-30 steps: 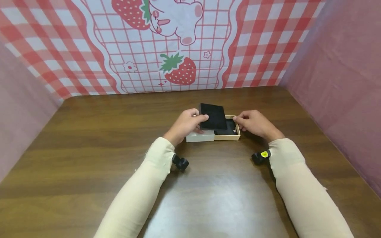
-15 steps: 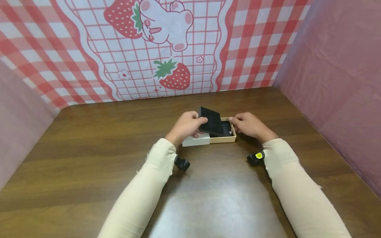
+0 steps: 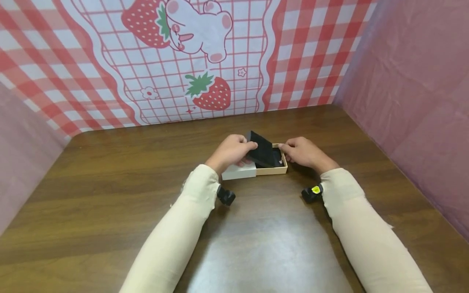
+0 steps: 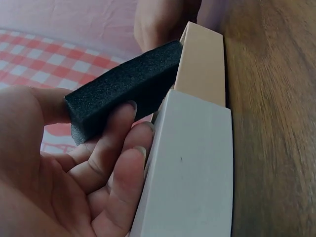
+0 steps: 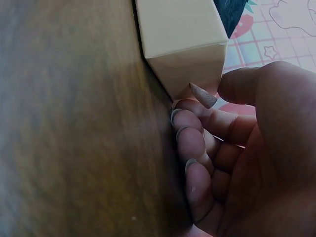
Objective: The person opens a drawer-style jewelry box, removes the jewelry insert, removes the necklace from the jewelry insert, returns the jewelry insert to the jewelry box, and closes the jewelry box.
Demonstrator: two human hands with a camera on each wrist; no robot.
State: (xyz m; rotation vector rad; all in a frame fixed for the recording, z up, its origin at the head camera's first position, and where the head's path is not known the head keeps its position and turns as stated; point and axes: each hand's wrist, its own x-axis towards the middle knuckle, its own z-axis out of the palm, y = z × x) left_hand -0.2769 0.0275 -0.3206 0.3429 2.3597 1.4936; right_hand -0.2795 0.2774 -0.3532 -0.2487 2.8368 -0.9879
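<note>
A shallow drawer box lies on the table, its cream inner tray (image 3: pixel 272 171) slid partly out of a white sleeve (image 3: pixel 239 172). My left hand (image 3: pixel 231 150) pinches a thick black foam slab (image 3: pixel 262 150) by its left edge. The slab slants down over the tray, its right end inside or at the opening. Dark material and a small pale spot show within the tray. At the tray's right end, my right hand (image 3: pixel 305 154) holds the far corner with thumb and forefinger. A small pull tab (image 5: pixel 202 96) sticks out of that end, beside the fingers.
The brown wooden table (image 3: pixel 110 195) surrounds the box. Behind it stands a red checked cloth (image 3: pixel 307 53) with strawberry prints. Pink cloth (image 3: pixel 403 101) hangs at the sides. Each wrist carries a small black camera (image 3: pixel 226 196).
The foam slab has tilted more steeply, its right end sinking toward the tray while my left hand keeps hold. My right hand stays at the tray's end. The head view has shifted slightly.
</note>
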